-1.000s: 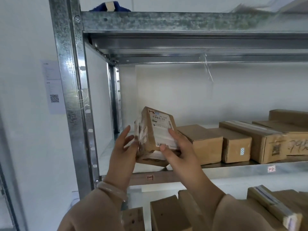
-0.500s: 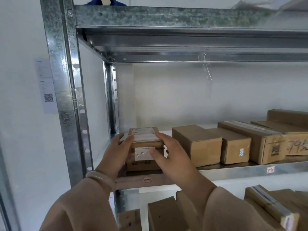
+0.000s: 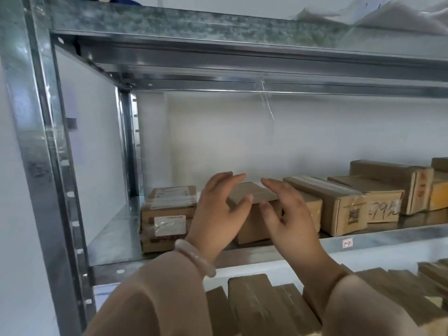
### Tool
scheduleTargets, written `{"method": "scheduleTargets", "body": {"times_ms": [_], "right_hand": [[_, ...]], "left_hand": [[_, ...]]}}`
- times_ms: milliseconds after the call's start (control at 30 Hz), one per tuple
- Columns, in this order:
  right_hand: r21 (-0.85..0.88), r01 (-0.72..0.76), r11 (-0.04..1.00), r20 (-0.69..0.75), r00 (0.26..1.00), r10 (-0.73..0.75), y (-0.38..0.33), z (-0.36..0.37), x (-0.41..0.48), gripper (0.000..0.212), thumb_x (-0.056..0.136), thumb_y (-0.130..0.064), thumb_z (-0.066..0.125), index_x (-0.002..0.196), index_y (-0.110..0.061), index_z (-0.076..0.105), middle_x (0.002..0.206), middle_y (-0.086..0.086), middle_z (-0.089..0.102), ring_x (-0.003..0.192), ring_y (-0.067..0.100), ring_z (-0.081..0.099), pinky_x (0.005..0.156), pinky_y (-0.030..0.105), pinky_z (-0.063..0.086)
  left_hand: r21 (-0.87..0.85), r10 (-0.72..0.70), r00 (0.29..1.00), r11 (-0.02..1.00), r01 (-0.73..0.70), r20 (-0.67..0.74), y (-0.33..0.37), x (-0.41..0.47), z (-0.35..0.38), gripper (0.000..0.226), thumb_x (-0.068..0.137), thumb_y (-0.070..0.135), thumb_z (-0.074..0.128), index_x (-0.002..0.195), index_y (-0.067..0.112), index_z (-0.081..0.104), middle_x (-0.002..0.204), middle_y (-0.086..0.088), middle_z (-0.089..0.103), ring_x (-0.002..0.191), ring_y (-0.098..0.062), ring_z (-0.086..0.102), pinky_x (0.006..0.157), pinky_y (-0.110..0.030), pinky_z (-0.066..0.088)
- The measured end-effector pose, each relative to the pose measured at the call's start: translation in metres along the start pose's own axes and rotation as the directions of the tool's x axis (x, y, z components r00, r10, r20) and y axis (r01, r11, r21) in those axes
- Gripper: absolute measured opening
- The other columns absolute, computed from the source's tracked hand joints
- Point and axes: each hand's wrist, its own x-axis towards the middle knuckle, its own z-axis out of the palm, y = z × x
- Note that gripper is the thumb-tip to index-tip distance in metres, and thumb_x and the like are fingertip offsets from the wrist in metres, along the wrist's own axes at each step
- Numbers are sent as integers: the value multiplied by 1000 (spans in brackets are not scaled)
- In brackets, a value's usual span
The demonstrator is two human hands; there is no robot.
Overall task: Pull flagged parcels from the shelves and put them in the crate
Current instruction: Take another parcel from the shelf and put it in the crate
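So far no parcel is held: the left hand [image 3: 218,214] and the right hand [image 3: 288,214] are spread open on either side of a plain brown parcel [image 3: 252,197] on the middle shelf [image 3: 388,241], with fingers apart and nothing grasped. No crate is seen, so most of the task is judged to remain. The parcel is unmarked on its visible faces; beside it on the left, taped parcels [image 3: 168,214] bearing white labels are stacked.

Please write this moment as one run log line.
left hand: open | right hand: open | target: plain parcel, hands either side | labelled parcel: on shelf
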Motion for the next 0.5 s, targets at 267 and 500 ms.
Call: {"method": "scheduleTargets", "body": {"times_ms": [267, 500], "right_hand": [[-75, -109, 991, 74, 991, 114, 19, -23, -6, 42, 92, -22, 58, 134, -19, 53, 136, -3, 53, 130, 11, 41, 111, 34, 33], [-198, -158, 967, 189, 962, 196, 26, -35, -10, 55, 94, -50, 38, 145, -27, 39, 154, -6, 32, 145, 8, 13, 119, 36, 16]], "left_hand": [[-37, -371, 924, 926, 375, 91, -15, 5, 48, 47, 92, 54, 46, 138, 43, 46, 159, 6, 20, 144, -12, 21, 106, -23, 18], [-92, -149, 980, 986, 137, -132, -8, -38, 44, 43, 92, 36, 58, 134, 43, 49, 147, 20, 18, 114, 32, 18, 95, -11, 32]]}}
